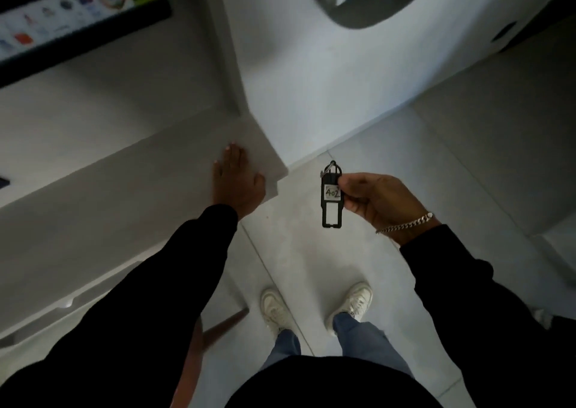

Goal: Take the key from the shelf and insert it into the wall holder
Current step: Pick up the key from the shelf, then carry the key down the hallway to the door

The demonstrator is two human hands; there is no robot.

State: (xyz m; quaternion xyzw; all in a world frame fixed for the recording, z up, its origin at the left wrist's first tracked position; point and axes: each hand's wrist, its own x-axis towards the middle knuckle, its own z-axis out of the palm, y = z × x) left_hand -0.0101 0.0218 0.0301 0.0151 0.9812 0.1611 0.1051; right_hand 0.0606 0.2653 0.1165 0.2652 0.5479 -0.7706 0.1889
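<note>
A person in black sleeves stands on a pale tiled floor, seen from above. The right hand holds the key in the air over the floor, just right of the shelf corner and apart from it. The grip is a pinch: thumb and fingertips close on the right edge of the flat black tag, beside a white label handwritten "402". The tag hangs upright, a small metal ring at its top, an open rectangular slot in its lower half. A silver chain bracelet circles the right wrist.

The left hand rests flat on the grey shelf near its outer corner, fingers straight and together, holding nothing. The shelf runs diagonally from that corner toward the lower left.

Above the shelf, at upper left, a dark-framed screen shows rows of coloured icons, too blurred to read. A white wall meets the floor behind the key; a dark rounded shape on it is smeared by motion. Below, 2 white shoes and blue jeans stand on the tiles.
</note>
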